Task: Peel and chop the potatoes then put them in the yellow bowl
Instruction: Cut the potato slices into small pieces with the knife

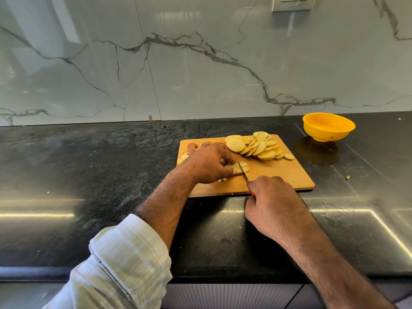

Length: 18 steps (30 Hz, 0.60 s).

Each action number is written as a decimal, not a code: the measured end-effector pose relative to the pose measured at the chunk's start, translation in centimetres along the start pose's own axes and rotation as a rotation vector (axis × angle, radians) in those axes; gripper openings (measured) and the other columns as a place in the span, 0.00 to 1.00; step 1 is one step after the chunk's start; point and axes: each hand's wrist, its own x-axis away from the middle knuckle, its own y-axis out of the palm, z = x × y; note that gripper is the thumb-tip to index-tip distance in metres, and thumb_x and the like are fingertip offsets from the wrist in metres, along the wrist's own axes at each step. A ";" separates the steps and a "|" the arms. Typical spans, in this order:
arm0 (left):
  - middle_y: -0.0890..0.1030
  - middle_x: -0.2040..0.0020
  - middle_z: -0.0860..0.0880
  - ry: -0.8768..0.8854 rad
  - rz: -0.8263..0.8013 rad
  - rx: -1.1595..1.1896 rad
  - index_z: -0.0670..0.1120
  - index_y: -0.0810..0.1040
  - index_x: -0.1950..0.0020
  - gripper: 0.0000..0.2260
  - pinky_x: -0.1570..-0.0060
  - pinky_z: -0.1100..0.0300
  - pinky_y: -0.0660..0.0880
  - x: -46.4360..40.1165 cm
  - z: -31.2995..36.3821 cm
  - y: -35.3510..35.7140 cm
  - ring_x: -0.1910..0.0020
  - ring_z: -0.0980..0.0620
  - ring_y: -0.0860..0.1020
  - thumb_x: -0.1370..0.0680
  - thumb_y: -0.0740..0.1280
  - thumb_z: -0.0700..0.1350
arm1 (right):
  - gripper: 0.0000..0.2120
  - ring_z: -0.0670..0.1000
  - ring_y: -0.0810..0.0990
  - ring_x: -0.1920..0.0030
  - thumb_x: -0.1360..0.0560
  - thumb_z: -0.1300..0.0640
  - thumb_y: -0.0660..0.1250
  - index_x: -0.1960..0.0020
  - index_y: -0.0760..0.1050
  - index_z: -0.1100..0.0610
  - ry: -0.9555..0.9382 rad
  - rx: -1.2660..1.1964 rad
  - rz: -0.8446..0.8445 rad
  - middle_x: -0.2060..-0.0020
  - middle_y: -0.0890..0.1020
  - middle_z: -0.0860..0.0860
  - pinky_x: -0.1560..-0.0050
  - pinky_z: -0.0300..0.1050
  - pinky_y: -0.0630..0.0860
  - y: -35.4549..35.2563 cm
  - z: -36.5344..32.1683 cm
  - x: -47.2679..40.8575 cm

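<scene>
Chopping is under way near the front left of the board (289, 175). The left hand (209, 162) is curled down over a small stack of potato (242, 168), fingers tucked back from the cut, seemingly to pin the pieces while keeping clear of the blade. The right hand (273, 201) is closed round the handle of a knife (243, 172), whose blade crosses the stack just beside the left fingertips. A heap of slices (254, 146) lies at the board's back edge, pushed aside, I judge, to leave cutting room. A few bits show at the left edge, partly hidden by the hand. The bowl (328, 127) stands on the counter (89, 163) off the board's back right corner, apart from it and looking empty, so transfer has not begun.
</scene>
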 end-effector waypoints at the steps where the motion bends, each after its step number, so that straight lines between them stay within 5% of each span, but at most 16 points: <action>1: 0.74 0.41 0.64 0.001 -0.006 0.010 0.60 0.84 0.36 0.14 0.26 0.30 0.53 0.0 0.0 0.0 0.28 0.52 0.70 0.20 0.71 0.60 | 0.15 0.46 0.74 0.58 0.21 0.51 0.67 0.34 0.77 0.48 0.003 -0.004 0.000 0.56 0.74 0.46 0.66 0.39 0.71 0.0 0.1 0.3; 6: 0.78 0.41 0.63 0.004 0.028 0.055 0.60 0.85 0.41 0.11 0.28 0.35 0.56 0.1 -0.7 -0.1 0.33 0.54 0.73 0.21 0.73 0.60 | 0.20 0.48 0.79 0.51 0.20 0.50 0.68 0.29 0.76 0.47 0.025 -0.047 0.069 0.46 0.80 0.48 0.56 0.41 0.81 -0.8 -0.1 0.9; 18: 0.80 0.43 0.62 -0.022 0.023 0.080 0.59 0.87 0.45 0.09 0.29 0.37 0.57 -0.1 -0.7 -0.3 0.35 0.54 0.74 0.23 0.76 0.59 | 0.14 0.50 0.78 0.53 0.21 0.49 0.68 0.37 0.77 0.51 0.050 0.021 -0.045 0.52 0.77 0.50 0.57 0.44 0.80 -0.9 -2.3 0.4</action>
